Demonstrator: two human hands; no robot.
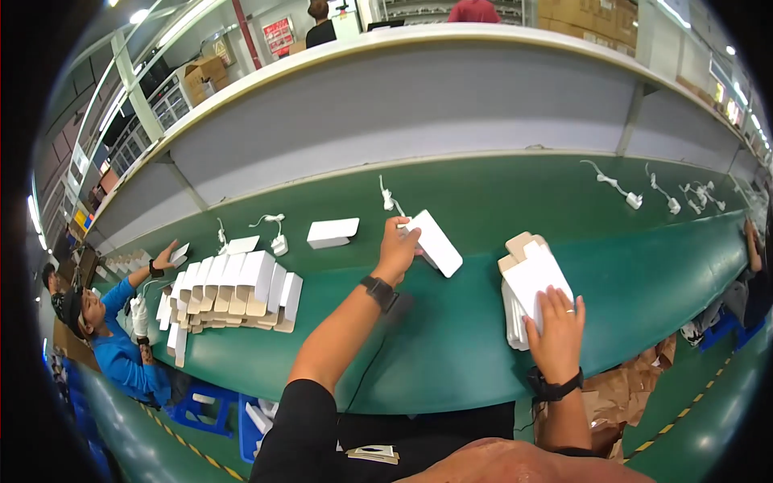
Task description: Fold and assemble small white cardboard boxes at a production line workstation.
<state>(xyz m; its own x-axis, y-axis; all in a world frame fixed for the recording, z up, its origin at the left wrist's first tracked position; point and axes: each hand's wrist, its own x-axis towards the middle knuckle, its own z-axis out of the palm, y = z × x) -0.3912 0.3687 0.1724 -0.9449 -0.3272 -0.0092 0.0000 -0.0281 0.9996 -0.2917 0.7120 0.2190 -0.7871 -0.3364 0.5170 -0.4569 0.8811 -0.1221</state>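
My left hand (398,251) is closed on one end of a white carton (437,244), holding it tilted over the green bench. Resting on a stack of flat white cartons (533,270) to the right, my right hand (557,320) has its fingers stretched out over the top one. Brown inner flaps stick out at the far end of that stack. Just beyond my left hand lies a white charger with a cable (388,199). Another white carton (332,233) lies on its side to the left.
At the left stand rows of opened white cartons (233,282), near a co-worker in blue (125,354) reaching over the bench. More white chargers lie along the green belt, including one charger (634,200) at the right. A grey partition (403,109) runs behind. Brown paper (628,390) sits below right.
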